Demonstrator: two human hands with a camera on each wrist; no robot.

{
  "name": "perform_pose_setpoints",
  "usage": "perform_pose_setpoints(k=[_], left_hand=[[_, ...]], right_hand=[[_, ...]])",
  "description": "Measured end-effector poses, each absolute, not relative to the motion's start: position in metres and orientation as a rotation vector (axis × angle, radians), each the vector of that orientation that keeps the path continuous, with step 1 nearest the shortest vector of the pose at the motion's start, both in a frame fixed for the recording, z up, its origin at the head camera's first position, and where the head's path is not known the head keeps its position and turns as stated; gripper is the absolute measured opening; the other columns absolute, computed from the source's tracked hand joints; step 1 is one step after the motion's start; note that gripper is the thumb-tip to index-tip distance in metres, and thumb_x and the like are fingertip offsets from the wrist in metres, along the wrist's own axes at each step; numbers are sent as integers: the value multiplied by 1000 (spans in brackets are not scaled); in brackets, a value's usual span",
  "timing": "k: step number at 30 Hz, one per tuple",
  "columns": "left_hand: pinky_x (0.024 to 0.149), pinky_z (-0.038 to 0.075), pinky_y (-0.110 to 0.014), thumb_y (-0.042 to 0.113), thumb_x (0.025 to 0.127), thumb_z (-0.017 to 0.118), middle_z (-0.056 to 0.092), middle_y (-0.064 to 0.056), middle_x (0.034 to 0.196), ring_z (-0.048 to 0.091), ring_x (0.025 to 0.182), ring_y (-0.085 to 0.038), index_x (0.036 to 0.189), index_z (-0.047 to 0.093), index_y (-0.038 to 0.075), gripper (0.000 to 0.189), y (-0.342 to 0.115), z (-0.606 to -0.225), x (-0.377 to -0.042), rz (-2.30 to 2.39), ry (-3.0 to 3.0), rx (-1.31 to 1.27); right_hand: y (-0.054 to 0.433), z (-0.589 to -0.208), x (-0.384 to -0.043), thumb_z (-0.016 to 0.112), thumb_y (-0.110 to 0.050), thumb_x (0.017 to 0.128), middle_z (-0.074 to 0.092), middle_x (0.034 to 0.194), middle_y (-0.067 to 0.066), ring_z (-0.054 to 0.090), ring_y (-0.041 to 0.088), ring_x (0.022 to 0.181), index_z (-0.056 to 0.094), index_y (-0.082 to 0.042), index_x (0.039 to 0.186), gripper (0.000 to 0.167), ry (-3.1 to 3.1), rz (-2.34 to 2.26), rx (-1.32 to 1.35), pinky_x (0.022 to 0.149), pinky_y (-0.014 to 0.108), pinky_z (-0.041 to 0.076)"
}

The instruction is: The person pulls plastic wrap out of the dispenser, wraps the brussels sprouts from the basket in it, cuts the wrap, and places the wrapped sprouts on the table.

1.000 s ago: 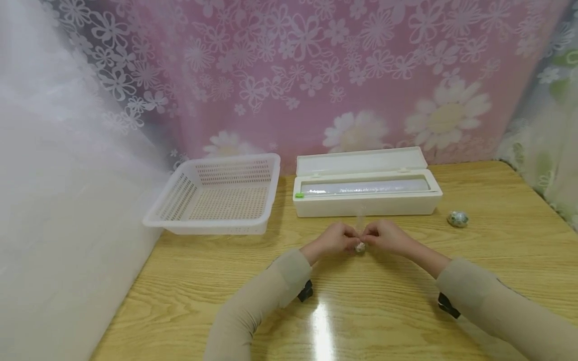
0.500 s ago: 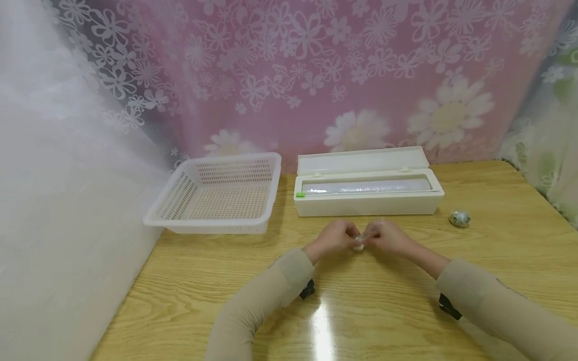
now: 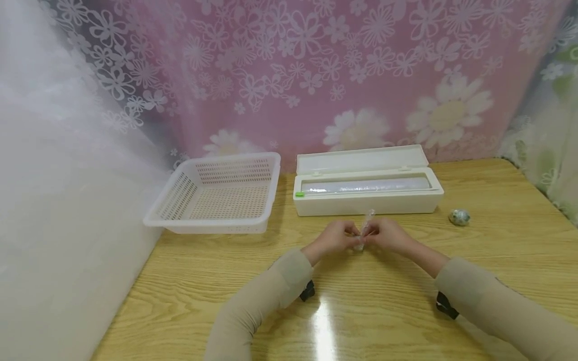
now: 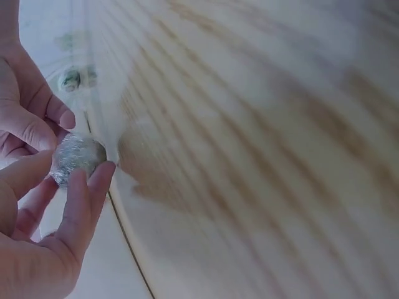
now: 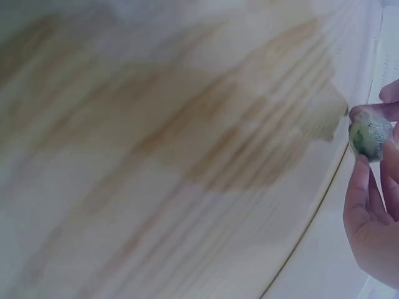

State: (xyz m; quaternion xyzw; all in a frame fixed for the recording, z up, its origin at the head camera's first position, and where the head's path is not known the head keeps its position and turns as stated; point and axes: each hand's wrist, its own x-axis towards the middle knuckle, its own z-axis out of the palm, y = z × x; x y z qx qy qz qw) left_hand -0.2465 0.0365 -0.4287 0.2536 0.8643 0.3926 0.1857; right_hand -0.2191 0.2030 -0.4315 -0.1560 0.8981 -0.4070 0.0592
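Both hands meet over the table in the head view around a small round thing wrapped in clear film, greenish and pale underneath. Fingertips of my left hand hold it from the left, with the thumb hidden in the head view. From the other side my right hand pinches at the same wrapped ball, and a strip of clear film sticks up between the hands. Close up, the left wrist view shows the shiny crinkled film on the ball; green patches show through it in the right wrist view.
Behind the hands stands a white cling film box, lid raised, with a roll of film inside and a green slider. Another film-wrapped greenish ball lies to the right. A white perforated basket stands at the back left.
Both hands stay in place around the wrapped ball while the fingers work. The loose film, lying over the right fingers half a second ago, now stands up behind them toward the box.
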Motion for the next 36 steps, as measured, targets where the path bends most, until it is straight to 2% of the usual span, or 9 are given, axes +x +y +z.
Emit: perform_pose_setpoints(k=[6, 12, 14, 20, 26, 33, 36], left_hand=[[56, 43, -17, 13, 81, 65, 61, 5, 85, 52, 69, -6, 82, 64, 8, 5, 38, -431, -248, 1122, 2496, 717], [55, 45, -18, 13, 76, 70, 59, 0, 94, 54, 70, -7, 95, 59, 6, 23, 40, -435, -248, 1147, 2502, 624], [58, 45, -17, 13, 76, 70, 60, 0, 94, 54, 74, -7, 97, 61, 6, 24, 40, -435, -249, 1098, 2512, 649], [68, 42, -17, 16, 75, 71, 60, 5, 89, 53, 80, -6, 90, 64, 10, 18, 39, -431, -249, 907, 2571, 773], [58, 45, -17, 9, 76, 69, 60, 0, 84, 53, 69, -6, 81, 60, 5, 11, 40, -433, -248, 1141, 2423, 685], [53, 49, -23, 9, 81, 64, 57, -1, 91, 60, 61, -14, 86, 57, 4, 10, 40, -434, -245, 1288, 2364, 532], [52, 49, -23, 9, 82, 63, 57, -2, 90, 60, 60, -15, 85, 57, 3, 9, 41, -434, -245, 1308, 2375, 514]], right_hand=[[205, -434, -220, 70, -4, 74, 62, 81, 6, 61, 25, 78, 61, -3, 81, 11, 2696, -1289, -486, 64, 31, 50], [205, -432, -220, 66, -9, 79, 62, 79, 7, 60, 23, 76, 63, -2, 80, 8, 2726, -1291, -528, 66, 34, 48], [205, -431, -220, 64, -6, 80, 62, 78, 7, 59, 22, 75, 62, -1, 79, 6, 2735, -1283, -518, 65, 33, 48], [204, -432, -219, 64, -5, 79, 60, 73, 4, 52, 15, 67, 61, -1, 78, 5, 2727, -1258, -469, 57, 28, 43], [204, -432, -219, 67, -5, 76, 59, 72, 1, 50, 14, 67, 60, -2, 76, 8, 2723, -1287, -468, 58, 29, 42], [207, -431, -218, 66, -9, 78, 61, 80, 4, 56, 16, 76, 61, -2, 83, 10, 2640, -1385, -490, 66, 30, 46], [206, -431, -218, 64, -9, 81, 60, 79, 4, 54, 16, 75, 61, -1, 83, 9, 2650, -1390, -502, 65, 30, 46]])
